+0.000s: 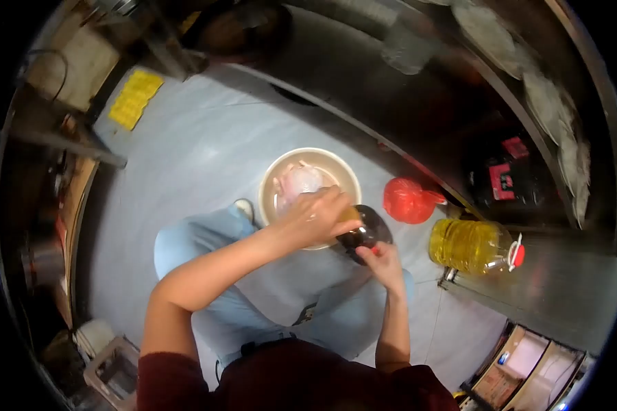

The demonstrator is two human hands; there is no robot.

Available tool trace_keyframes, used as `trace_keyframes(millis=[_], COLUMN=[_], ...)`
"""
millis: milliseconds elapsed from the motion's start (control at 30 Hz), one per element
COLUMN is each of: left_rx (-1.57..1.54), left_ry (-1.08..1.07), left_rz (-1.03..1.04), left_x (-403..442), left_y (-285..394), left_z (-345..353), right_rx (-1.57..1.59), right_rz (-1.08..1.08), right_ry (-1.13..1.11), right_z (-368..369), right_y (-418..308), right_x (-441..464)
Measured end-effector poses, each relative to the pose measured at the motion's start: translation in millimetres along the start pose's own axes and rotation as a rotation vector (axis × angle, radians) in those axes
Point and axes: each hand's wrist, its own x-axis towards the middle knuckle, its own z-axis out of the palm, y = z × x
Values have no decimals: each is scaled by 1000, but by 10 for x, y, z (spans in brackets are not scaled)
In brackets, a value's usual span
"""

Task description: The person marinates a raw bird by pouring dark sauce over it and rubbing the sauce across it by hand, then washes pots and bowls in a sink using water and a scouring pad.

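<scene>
A cream basin (273, 167) stands on the grey floor between my knees and the counter. Pale, whitish-pink raw meat (300, 181) lies inside it. My left hand (319, 216) reaches over the basin's near right side, its fingers wrapped round a yellowish part at the end of a dark, shiny rounded container (371, 222). Lower right of it, my right hand (381, 261) pinches the near edge of the dark container, with a bit of red at the fingertips. The container is held tilted beside the basin's rim; its opening cannot be made out.
A knotted red plastic bag (407, 200) and a large jug of yellow oil (466, 245) stand to the right. A metal counter (363, 75) runs along the back right. A yellow tray (136, 99) lies at upper left; boxes (528, 363) sit at lower right.
</scene>
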Motion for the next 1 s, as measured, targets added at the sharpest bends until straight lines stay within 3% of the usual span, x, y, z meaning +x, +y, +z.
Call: trace_keyframes(millis=[33, 100, 167, 233, 333, 433, 533, 633, 667, 700, 767, 833, 967, 1000], left_rx=[32, -79, -192, -209, -191, -143, -96, -85, -117, -156, -284, -326, -462, -475], left_ry=[55, -79, -182, -134, -261, -192, -106, 249, 246, 416, 611, 566, 643, 634], left_rz=[-9, -9, -25, 27, -40, -139, -334, -281, -396, -476, -456, -680, -567, -565], left_x=[-29, -57, -39, -61, -55, -35, 137, 259, 320, 365, 340, 342, 280, 269], left_y=[33, 97, 20, -29, -91, -31, -98, -296, -423, -635, -820, -677, -783, -811], left_z=[23, 37, 10, -21, 26, -19, -203, -758, -947, -953, -1215, -1430, -1409, -1400], right_rx=[-101, -60, 9, 12, 108, 198, 93, -11, -93, -180, -198, -388, -421, -424], right_rz=[-16, 66, -81, -20, -30, 55, 20, 14, -13, -37, -11, -57, 9, -73], right_ry=[7, -7, 22, 1, -59, -81, -100, -124, -101, -85, -100, -71, -114, -108], right_z=[-42, -111, -100, -128, -81, 2, 29, -16, -6, -6, 3, 28, 29, 30], right_y=[75, 164, 159, 290, 348, 216, 320, 352, 323, 310, 511, 451, 465, 497], right_x=[15, 43, 36, 82, 72, 27, 54, 100, 133, 152, 285, 316, 458, 487])
